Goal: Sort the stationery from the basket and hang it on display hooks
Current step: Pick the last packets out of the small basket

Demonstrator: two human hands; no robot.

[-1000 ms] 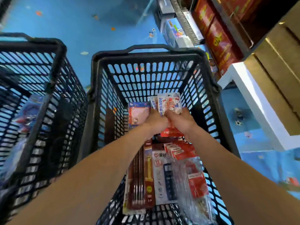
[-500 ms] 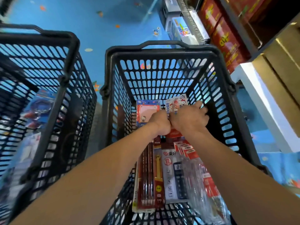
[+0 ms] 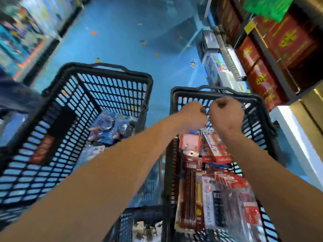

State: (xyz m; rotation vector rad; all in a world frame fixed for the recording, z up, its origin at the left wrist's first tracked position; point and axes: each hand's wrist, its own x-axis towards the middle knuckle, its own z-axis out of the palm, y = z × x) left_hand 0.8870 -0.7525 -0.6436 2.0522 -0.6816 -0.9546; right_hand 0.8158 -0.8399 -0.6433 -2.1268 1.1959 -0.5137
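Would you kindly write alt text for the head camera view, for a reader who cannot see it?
Two bare hands, the left hand and the right hand, are curled side by side over a black mesh basket full of stationery, apparently gripping packets. A second black basket sits to its left; the floor is blue.

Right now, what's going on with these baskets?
A person is sorting stationery. The left hand and right hand are curled close together above the right basket, apparently gripping a bunch of packets by their tops, though blur hides the grip. Pencil packs lie lower in that basket. The left basket holds blue packs.
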